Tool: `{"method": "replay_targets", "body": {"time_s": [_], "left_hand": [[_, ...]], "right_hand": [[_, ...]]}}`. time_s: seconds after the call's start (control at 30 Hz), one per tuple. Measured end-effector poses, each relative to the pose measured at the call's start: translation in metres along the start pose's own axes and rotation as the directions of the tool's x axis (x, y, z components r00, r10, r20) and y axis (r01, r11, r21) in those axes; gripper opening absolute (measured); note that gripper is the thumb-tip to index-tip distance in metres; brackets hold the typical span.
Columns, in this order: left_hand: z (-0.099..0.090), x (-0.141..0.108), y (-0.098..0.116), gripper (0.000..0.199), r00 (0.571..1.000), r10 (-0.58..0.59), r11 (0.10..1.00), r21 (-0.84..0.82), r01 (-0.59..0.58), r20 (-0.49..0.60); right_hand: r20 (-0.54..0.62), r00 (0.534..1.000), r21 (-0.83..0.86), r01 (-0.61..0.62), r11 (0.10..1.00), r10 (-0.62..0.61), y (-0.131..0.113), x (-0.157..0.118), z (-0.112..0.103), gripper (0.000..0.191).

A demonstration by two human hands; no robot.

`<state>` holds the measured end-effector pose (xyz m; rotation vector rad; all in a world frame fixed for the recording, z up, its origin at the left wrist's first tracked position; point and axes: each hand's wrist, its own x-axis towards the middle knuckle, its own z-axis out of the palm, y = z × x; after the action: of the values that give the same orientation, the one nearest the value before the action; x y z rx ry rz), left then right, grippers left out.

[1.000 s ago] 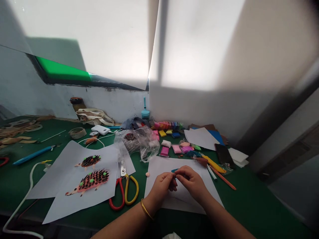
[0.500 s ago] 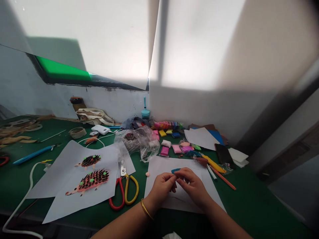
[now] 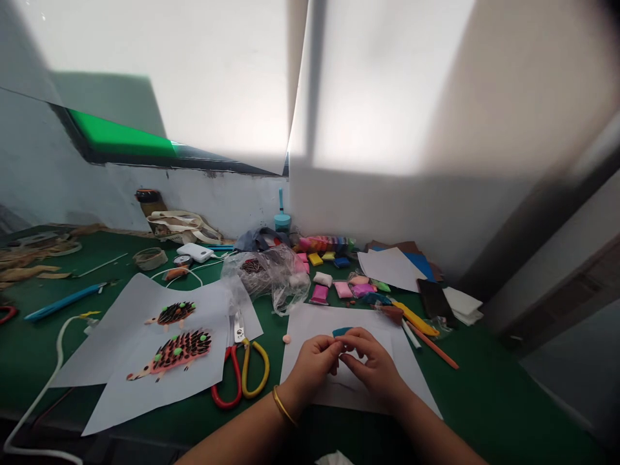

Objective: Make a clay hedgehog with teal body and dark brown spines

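My left hand [image 3: 317, 361] and my right hand [image 3: 371, 361] meet over a white sheet of paper [image 3: 407, 381]. Both are closed, their fingertips pinched together. Whatever lies between the fingers is too small or hidden to make out. Just beyond the fingertips shows a flat blue piece [image 3: 341, 331], partly covered by my right hand; I cannot tell if it is touched. A small pale pink lump [image 3: 286, 338] sits by the paper's left edge. Scissors [image 3: 241, 361] with one red and one yellow handle lie left of my left hand.
At left, papers carry two hedgehog figures [image 3: 181, 352] with dark spines and green dots. Behind the work sheet are several coloured clay packets [image 3: 319, 295] and a clear plastic bag [image 3: 290, 294]. A yellow tool [image 3: 416, 320], an orange stick [image 3: 438, 351] and a dark phone [image 3: 434, 300] lie right.
The fingers of my right hand have shifted slightly, and a wider gap shows between its thumb and forefinger. The hands stay together over the paper; the rest looks unchanged.
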<state>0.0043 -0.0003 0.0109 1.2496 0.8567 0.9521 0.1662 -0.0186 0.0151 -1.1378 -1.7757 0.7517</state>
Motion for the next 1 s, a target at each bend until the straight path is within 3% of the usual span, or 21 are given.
{"method": "replay_targets", "body": {"time_s": [0.23, 0.4, 0.53, 0.67, 0.87, 1.0], "left_hand": [[-0.0012, -0.0014, -0.0075, 0.061, 0.996, 0.050, 0.996, 0.076, -0.056, 0.079], [-0.0018, 0.0005, -0.0046, 0.051, 0.993, -0.004, 0.998, -0.068, 0.012, 0.114], [-0.0042, 0.0036, -0.0043, 0.041, 1.000, -0.026, 0.985, -0.173, 0.026, 0.004], [-0.0058, 0.0048, -0.0063, 0.039, 0.999, -0.019, 0.970, -0.243, 0.007, -0.047], [-0.0039, 0.0023, -0.0038, 0.041, 1.000, 0.008, 0.987, -0.163, -0.009, -0.005], [-0.0025, 0.0013, -0.0026, 0.048, 0.996, -0.007, 0.996, -0.085, 0.015, 0.093]], "right_hand": [[-0.118, 0.986, -0.056, 0.110, 0.992, -0.116, 0.0012, -0.0005, -0.0004, 0.015], [-0.109, 0.975, -0.182, 0.169, 0.969, -0.191, 0.0026, -0.0032, -0.0012, 0.018], [-0.074, 0.983, -0.176, 0.154, 0.972, -0.169, 0.0045, -0.0054, 0.0007, 0.033], [-0.092, 0.984, -0.130, 0.138, 0.982, -0.150, 0.0046, -0.0067, 0.0020, 0.030], [-0.145, 0.980, -0.073, 0.124, 0.990, -0.134, 0.0040, -0.0063, 0.0054, 0.019], [-0.180, 0.977, -0.033, 0.111, 0.993, -0.115, 0.0041, -0.0036, 0.0073, 0.010]]}}
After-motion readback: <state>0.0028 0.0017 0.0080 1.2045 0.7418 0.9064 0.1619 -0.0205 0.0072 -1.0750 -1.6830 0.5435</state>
